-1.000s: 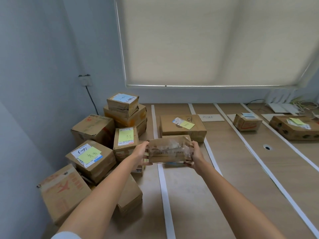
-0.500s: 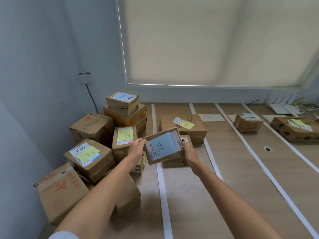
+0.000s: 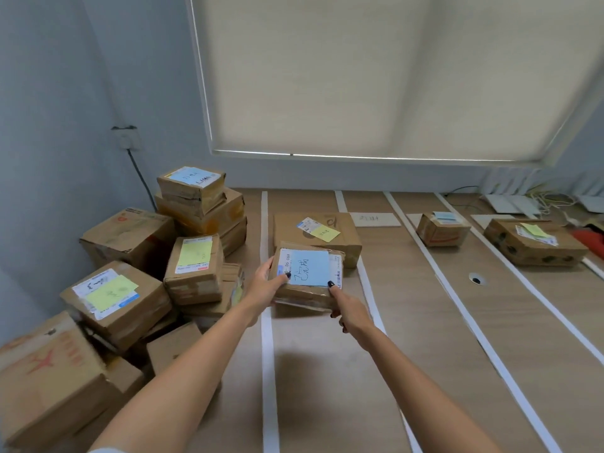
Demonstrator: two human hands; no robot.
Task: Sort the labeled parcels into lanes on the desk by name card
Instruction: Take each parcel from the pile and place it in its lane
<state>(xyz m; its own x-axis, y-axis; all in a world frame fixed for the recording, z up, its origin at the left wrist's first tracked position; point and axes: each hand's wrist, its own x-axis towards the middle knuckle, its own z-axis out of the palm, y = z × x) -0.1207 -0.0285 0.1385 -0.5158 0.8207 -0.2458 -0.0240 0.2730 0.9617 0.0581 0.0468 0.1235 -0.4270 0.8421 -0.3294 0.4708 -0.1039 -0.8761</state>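
A small cardboard parcel [image 3: 307, 279] with a blue handwritten note on top is held between both hands, low over the first lane of the desk [image 3: 327, 371]. My left hand [image 3: 266, 286] grips its left edge and my right hand [image 3: 346, 308] grips its near right corner. Just behind it in the same lane lies a larger parcel [image 3: 315, 230] with a yellow note. A white name card [image 3: 374, 220] lies at the head of the second lane. At the left, a pile of unsorted parcels [image 3: 192, 266] carries yellow and blue notes.
White tape strips [image 3: 269, 354] divide the desk into lanes. A small parcel [image 3: 441, 228] and a wider one [image 3: 532, 241] sit in lanes further right. A cable hole [image 3: 476, 278] opens in the desk. White devices and cords [image 3: 523, 204] lie at the back right.
The parcel was turned from its side to label-up, then moved right and down from above the tape strip into the first lane, in front of the larger parcel.
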